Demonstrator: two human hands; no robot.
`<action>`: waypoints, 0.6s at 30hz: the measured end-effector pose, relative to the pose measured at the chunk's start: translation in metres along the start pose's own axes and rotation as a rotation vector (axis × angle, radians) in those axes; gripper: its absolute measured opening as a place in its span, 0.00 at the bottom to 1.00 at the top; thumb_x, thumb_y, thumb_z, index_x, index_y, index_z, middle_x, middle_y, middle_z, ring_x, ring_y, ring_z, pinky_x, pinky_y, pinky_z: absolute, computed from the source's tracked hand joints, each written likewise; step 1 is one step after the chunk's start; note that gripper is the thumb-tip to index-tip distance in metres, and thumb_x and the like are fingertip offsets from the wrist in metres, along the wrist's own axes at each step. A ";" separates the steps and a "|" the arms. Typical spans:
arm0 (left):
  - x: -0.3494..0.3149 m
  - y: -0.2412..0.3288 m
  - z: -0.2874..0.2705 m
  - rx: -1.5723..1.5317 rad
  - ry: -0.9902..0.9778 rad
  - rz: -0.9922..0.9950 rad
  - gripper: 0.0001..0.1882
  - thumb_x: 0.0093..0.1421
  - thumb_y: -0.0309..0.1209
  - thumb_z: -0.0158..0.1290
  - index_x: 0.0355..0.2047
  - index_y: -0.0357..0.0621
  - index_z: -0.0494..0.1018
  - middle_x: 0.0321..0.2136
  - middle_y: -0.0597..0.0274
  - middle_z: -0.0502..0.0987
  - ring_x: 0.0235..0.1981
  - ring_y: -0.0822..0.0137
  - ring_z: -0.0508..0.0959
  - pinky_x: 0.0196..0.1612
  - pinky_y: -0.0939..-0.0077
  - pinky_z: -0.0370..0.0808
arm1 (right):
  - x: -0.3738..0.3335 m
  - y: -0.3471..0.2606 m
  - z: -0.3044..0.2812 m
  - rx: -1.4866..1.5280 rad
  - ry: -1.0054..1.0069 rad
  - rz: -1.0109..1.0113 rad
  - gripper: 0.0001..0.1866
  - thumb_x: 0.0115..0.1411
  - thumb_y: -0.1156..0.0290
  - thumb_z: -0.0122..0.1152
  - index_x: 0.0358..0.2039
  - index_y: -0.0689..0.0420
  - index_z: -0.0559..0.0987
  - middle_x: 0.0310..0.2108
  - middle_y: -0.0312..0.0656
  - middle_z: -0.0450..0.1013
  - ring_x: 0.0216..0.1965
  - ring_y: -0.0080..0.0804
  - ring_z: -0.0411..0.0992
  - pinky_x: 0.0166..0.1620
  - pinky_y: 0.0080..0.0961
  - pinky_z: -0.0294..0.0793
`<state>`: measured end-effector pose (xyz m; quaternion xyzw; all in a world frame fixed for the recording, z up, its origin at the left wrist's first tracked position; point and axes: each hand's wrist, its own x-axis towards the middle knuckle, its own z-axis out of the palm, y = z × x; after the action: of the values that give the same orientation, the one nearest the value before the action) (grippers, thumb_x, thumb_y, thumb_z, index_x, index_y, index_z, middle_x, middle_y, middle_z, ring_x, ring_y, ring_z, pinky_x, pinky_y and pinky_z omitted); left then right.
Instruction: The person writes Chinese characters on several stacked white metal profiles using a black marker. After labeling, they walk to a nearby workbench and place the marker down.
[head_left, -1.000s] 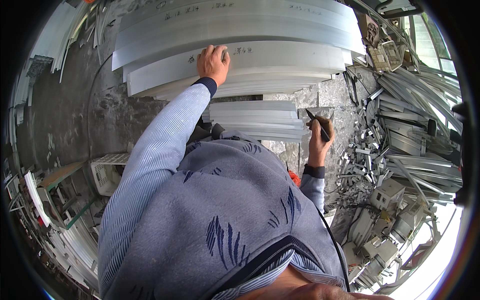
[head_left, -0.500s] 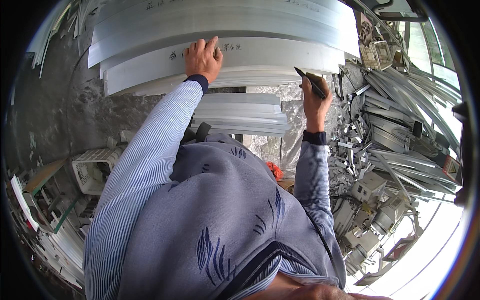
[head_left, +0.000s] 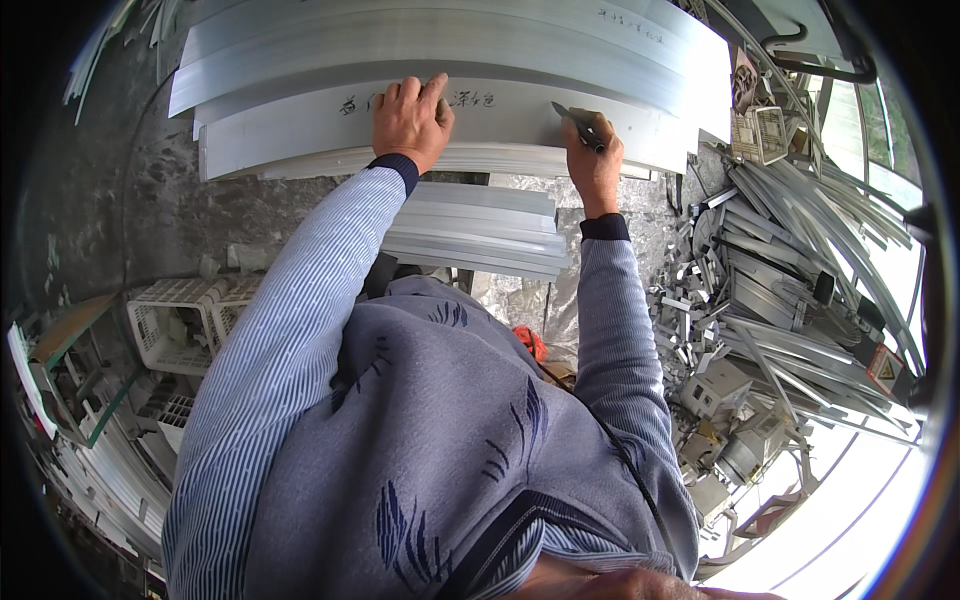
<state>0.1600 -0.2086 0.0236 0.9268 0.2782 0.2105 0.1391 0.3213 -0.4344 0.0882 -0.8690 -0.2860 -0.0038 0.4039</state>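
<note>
A long flat pale metal strip (head_left: pixel 290 115) lies on top of a stack across the far part of the view, with dark handwriting (head_left: pixel 472 100) on its face. My left hand (head_left: pixel 410 118) rests on it over part of the writing, index finger stretched forward and thumb apart. Between the fingers I make out nothing held. My right hand (head_left: pixel 597 160) is closed on a black marker pen (head_left: pixel 580 125). The marker's tip points at the bare strip to the right of the writing. Whether the tip touches the metal I cannot tell.
Wider silvery strips (head_left: pixel 440 40) lie beyond. A lower bundle of metal profiles (head_left: pixel 480 225) sits nearer my body. Offcuts (head_left: pixel 690 310) and long profiles (head_left: pixel 800 200) crowd the right, above machines (head_left: pixel 730 400). White plastic crates (head_left: pixel 165 330) stand at the left; an orange-red item (head_left: pixel 530 343) lies below.
My right hand has moved left and farther forward with the marker, from the strip's near edge to over its face. My left hand stays on the strip. The view has shifted slightly.
</note>
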 end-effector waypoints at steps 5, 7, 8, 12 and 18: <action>0.000 -0.001 0.000 -0.006 -0.008 -0.003 0.22 0.62 0.37 0.57 0.57 0.61 0.80 0.38 0.64 0.75 0.44 0.57 0.77 0.52 0.53 0.72 | 0.005 -0.001 0.001 -0.077 0.027 -0.066 0.06 0.59 0.71 0.71 0.37 0.57 0.85 0.34 0.44 0.84 0.40 0.44 0.80 0.46 0.37 0.80; 0.000 0.000 0.001 -0.005 -0.013 -0.003 0.22 0.62 0.37 0.57 0.57 0.61 0.80 0.38 0.64 0.75 0.44 0.57 0.77 0.52 0.53 0.72 | 0.005 -0.002 0.001 -0.081 0.047 -0.075 0.05 0.59 0.71 0.70 0.35 0.57 0.84 0.33 0.44 0.84 0.38 0.43 0.80 0.45 0.37 0.79; 0.000 0.000 0.001 -0.001 -0.011 -0.004 0.22 0.62 0.37 0.57 0.58 0.61 0.80 0.38 0.64 0.75 0.44 0.57 0.76 0.52 0.53 0.72 | 0.004 -0.003 0.000 -0.050 0.031 -0.046 0.05 0.59 0.72 0.70 0.34 0.57 0.84 0.33 0.44 0.84 0.38 0.43 0.80 0.44 0.37 0.79; 0.000 -0.001 0.000 0.009 -0.026 -0.003 0.22 0.62 0.37 0.57 0.58 0.61 0.80 0.38 0.64 0.74 0.44 0.57 0.76 0.51 0.53 0.72 | 0.002 -0.004 0.000 0.001 0.012 -0.035 0.04 0.59 0.73 0.69 0.34 0.58 0.84 0.32 0.44 0.83 0.36 0.42 0.80 0.42 0.36 0.79; 0.000 -0.001 0.001 0.003 -0.026 -0.006 0.23 0.62 0.37 0.57 0.58 0.61 0.79 0.38 0.63 0.74 0.44 0.58 0.76 0.51 0.53 0.72 | 0.001 -0.004 -0.003 -0.015 -0.029 0.015 0.05 0.58 0.74 0.69 0.34 0.60 0.84 0.31 0.44 0.83 0.34 0.39 0.81 0.42 0.33 0.80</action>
<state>0.1601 -0.2081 0.0221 0.9288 0.2796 0.1975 0.1418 0.3206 -0.4340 0.0933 -0.8739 -0.2854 0.0097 0.3934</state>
